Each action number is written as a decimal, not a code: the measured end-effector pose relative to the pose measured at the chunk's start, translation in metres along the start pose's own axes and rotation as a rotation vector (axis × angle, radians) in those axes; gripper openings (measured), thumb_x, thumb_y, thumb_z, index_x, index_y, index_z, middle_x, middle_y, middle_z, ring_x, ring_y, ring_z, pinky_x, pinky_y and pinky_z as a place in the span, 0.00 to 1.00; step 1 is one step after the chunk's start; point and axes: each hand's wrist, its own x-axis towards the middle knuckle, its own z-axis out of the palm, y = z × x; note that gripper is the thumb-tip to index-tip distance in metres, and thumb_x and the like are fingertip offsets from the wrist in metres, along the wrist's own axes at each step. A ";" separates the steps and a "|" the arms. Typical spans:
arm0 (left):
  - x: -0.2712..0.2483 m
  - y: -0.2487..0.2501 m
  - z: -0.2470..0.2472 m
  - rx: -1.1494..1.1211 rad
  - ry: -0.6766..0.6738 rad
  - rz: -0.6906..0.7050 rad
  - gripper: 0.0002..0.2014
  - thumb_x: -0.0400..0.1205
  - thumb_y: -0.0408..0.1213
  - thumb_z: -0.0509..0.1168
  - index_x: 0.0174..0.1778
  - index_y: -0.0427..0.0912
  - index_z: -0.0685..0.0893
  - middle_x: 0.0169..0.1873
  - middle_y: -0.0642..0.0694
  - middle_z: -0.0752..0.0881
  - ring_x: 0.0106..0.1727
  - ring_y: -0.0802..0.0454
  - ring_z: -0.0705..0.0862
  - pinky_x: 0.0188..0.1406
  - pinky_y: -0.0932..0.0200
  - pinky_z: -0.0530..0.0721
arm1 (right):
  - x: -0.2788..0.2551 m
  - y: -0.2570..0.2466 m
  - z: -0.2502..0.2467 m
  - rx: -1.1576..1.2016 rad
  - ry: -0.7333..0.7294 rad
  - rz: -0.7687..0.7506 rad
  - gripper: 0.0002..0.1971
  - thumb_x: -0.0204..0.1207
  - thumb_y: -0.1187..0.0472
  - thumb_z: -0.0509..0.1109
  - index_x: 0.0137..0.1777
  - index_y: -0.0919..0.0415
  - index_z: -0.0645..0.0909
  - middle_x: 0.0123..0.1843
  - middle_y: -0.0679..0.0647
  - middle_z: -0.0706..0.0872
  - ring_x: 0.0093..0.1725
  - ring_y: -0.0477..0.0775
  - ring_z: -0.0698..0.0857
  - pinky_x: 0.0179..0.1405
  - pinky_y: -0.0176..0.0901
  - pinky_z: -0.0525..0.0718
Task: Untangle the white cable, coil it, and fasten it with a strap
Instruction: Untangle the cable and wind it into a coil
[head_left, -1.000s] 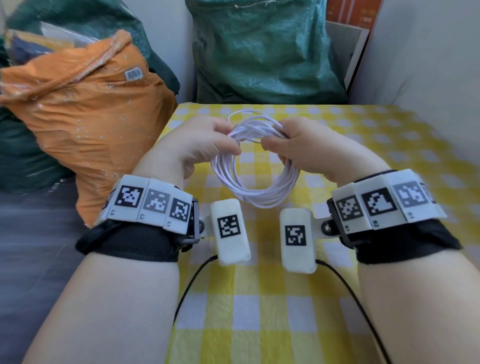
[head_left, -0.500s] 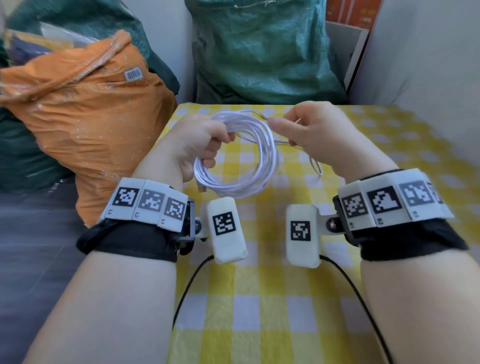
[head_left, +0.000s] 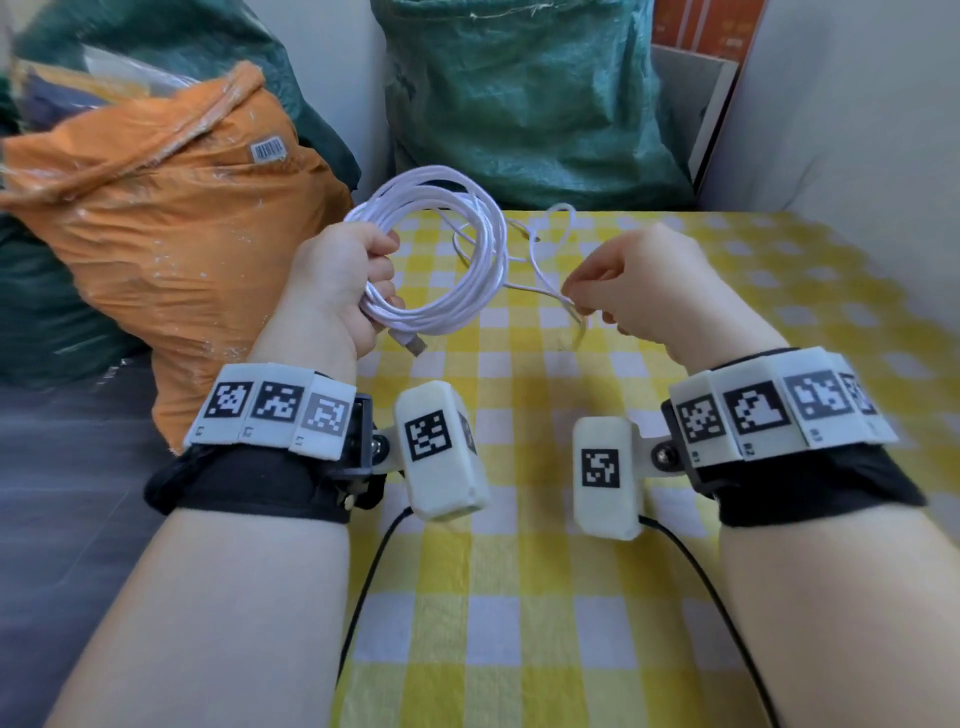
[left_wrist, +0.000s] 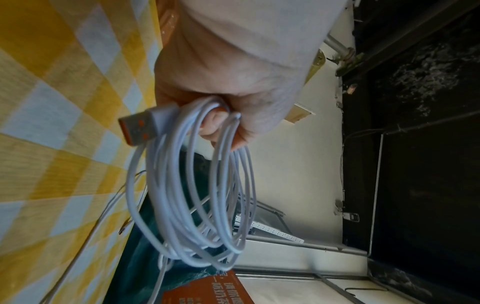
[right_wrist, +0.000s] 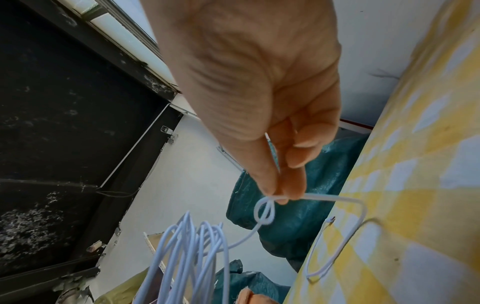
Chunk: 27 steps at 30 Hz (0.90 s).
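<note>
My left hand (head_left: 379, 280) grips a coil of white cable (head_left: 496, 260) in its fist and holds it upright above the far left of the table. The coil's USB plug (head_left: 414, 344) with an orange insert (left_wrist: 137, 127) sticks out below the fist (left_wrist: 221, 121). My right hand (head_left: 587, 304) is off to the right of the coil. Its thumb and forefinger (right_wrist: 283, 193) pinch a thin white strand (right_wrist: 337, 198) that trails from the coil (right_wrist: 187, 246) through a small loop. The strand's far end lies on the cloth.
The table wears a yellow and white checked cloth (head_left: 519, 623). An orange sack (head_left: 182, 234) stands off its left edge and a green sack (head_left: 519, 104) behind its far edge. A pale wall (head_left: 857, 156) runs along the right. Black cords (head_left: 363, 597) hang from the wrist cameras.
Both hands held the coil together a second ago. The right hand has let go of it and moved right, pinching the thin strand. The left hand has carried the coil left and upright.
</note>
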 end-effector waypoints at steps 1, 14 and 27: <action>0.000 0.000 -0.002 -0.028 -0.002 -0.008 0.09 0.80 0.28 0.54 0.34 0.41 0.71 0.12 0.54 0.59 0.12 0.57 0.55 0.16 0.68 0.58 | 0.000 -0.001 0.001 0.035 0.005 0.004 0.06 0.77 0.58 0.69 0.44 0.54 0.88 0.38 0.50 0.88 0.35 0.52 0.84 0.36 0.44 0.85; -0.009 0.005 0.003 -0.139 -0.160 -0.052 0.12 0.80 0.28 0.52 0.31 0.43 0.69 0.13 0.53 0.59 0.12 0.58 0.55 0.11 0.70 0.60 | -0.001 -0.005 0.010 0.180 -0.074 -0.016 0.05 0.73 0.56 0.74 0.38 0.51 0.83 0.40 0.48 0.86 0.37 0.49 0.84 0.29 0.38 0.82; -0.010 0.005 0.004 -0.220 -0.236 -0.093 0.12 0.81 0.28 0.50 0.32 0.43 0.70 0.13 0.53 0.60 0.11 0.59 0.56 0.09 0.69 0.60 | -0.001 -0.006 0.015 0.191 -0.091 -0.033 0.08 0.71 0.54 0.77 0.37 0.54 0.81 0.35 0.50 0.85 0.34 0.50 0.83 0.35 0.44 0.85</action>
